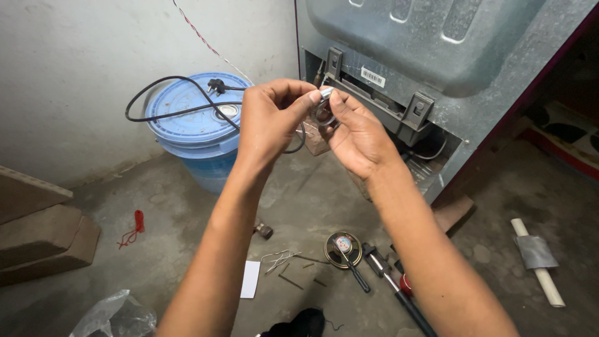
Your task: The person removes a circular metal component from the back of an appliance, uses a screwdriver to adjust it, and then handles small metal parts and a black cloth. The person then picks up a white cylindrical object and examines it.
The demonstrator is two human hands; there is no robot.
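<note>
Both hands are raised together in front of a grey appliance's back panel (pixel 437 43). My left hand (pixel 271 118) pinches a small shiny metal part (pixel 326 93) between thumb and forefinger. My right hand (pixel 355 134) holds the same part from below, fingers curled around thin wire coiled beneath it. The part is mostly hidden by the fingers.
A blue lidded bucket (pixel 199 134) stands by the wall with a black power cord and plug (pixel 216 85) lying over it. On the concrete floor lie a round tin (pixel 344 249), screwdrivers (pixel 393 284), loose wires (pixel 279 258), a white card (pixel 251 279), a red cord (pixel 135 227), a white pipe (pixel 538 261) and wooden blocks (pixel 43 237).
</note>
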